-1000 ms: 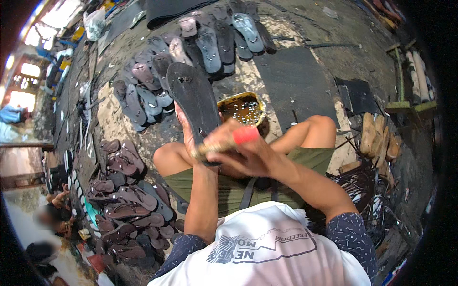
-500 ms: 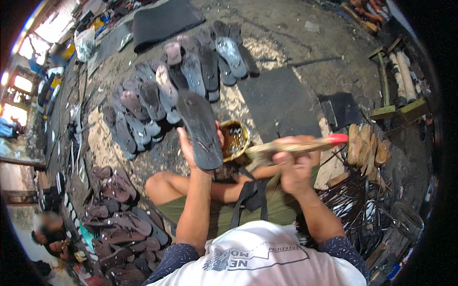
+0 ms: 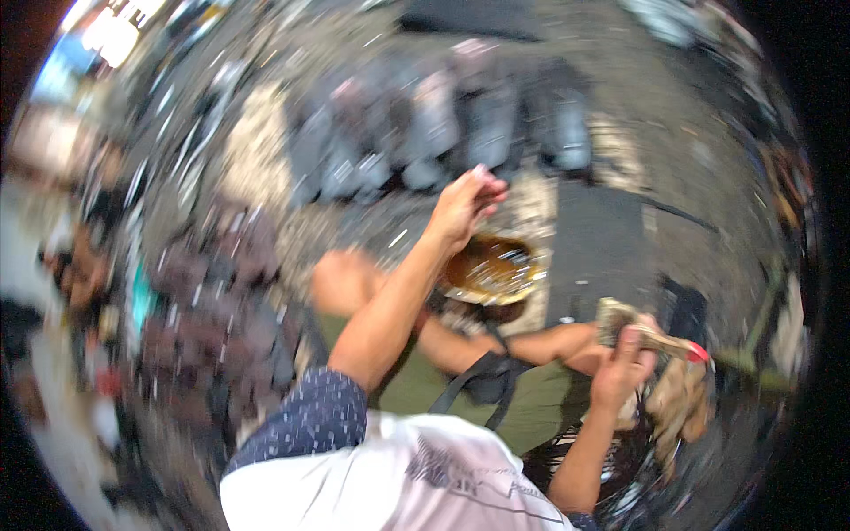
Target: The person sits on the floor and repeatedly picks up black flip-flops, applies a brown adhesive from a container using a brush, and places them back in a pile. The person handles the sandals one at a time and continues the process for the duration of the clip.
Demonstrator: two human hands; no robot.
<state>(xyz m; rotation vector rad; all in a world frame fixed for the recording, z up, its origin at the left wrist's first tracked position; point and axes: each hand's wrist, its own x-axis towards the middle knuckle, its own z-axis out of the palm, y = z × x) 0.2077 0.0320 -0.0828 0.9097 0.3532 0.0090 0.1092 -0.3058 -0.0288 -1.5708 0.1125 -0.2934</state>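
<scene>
My left hand is stretched out just in front of a row of dark slippers. Its fingers are loosely bent and look apart, though slightly blurred, and I see nothing in them. Below that hand stands a round yellowish container of shiny amber-brown liquid, like glue. My right hand is closed round a flat brush over my right knee. The brush has pale bristles pointing left and a red handle end.
Brown slippers lie heaped at the left. A black rubber sheet is on the floor right of the container, and another dark sheet lies at the far side. Wooden foot forms stand beside my right hand. Motion blurs much of the view.
The dark slipper sole has left my left hand, which has moved forward to the slipper row. My right hand has drawn right with the brush. The view has turned.
</scene>
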